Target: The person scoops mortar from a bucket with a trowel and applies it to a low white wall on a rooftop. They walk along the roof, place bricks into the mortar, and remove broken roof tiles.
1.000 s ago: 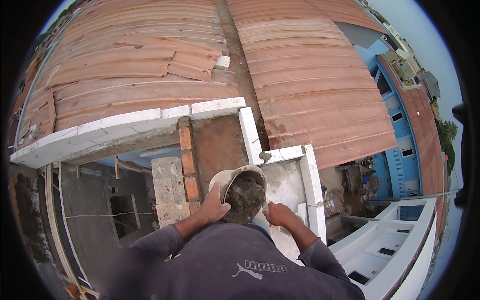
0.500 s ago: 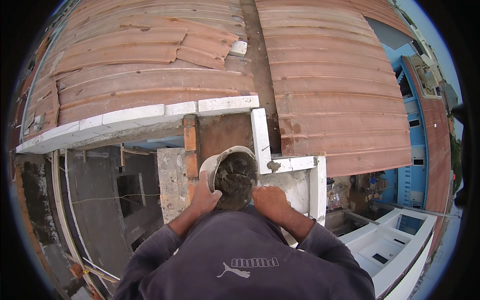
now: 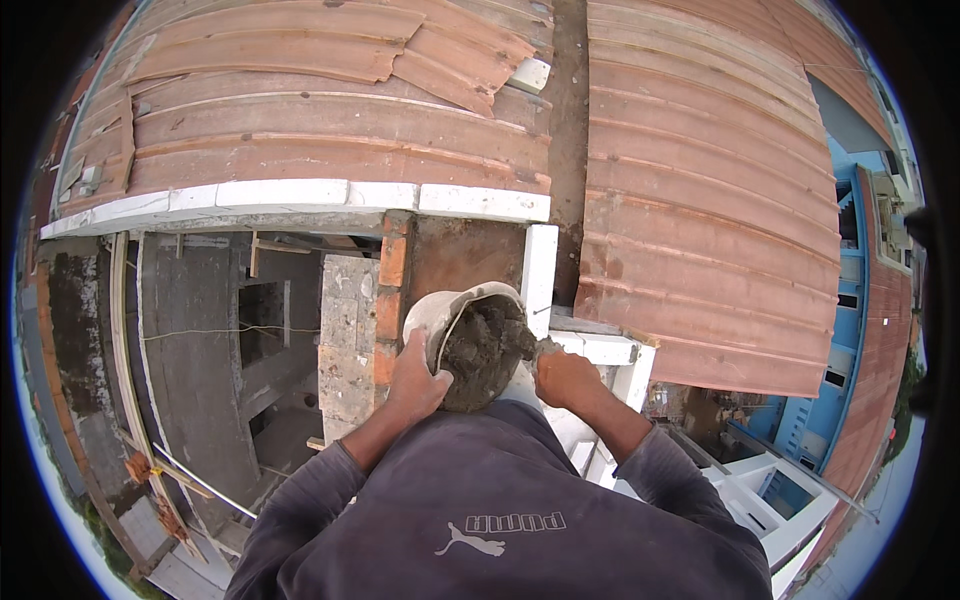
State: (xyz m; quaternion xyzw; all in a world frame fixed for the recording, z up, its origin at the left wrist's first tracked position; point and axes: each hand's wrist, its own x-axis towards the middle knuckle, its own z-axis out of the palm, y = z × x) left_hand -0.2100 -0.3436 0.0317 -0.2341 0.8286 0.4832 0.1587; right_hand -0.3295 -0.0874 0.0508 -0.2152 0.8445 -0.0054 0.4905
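A pale, mortar-smeared bucket [image 3: 421, 314] is held tilted in front of my waist, its mouth facing up and to the right. Wet grey mortar [image 3: 480, 360] fills much of it. My left hand [image 3: 415, 383] grips the bucket's left side, the thumb over the rim. At the right rim, my right hand [image 3: 565, 378] is closed round the handle of a trowel [image 3: 545, 347], most of which is hidden by the fist and mortar. A lump of mortar clings to the trowel's end, at the bucket's edge.
White blocks [image 3: 484, 203] form a low, stepped edging ahead. Orange bricks [image 3: 392, 262] line a ledge on the left, beside a deep drop to a grey floor [image 3: 190, 340]. Rusty corrugated roofing [image 3: 710, 220] spreads beyond. Another drop opens at the right.
The trowel has come up with mortar at the bucket's right rim, and my right hand has shifted slightly right. The bucket tilts more. My view has turned a little.
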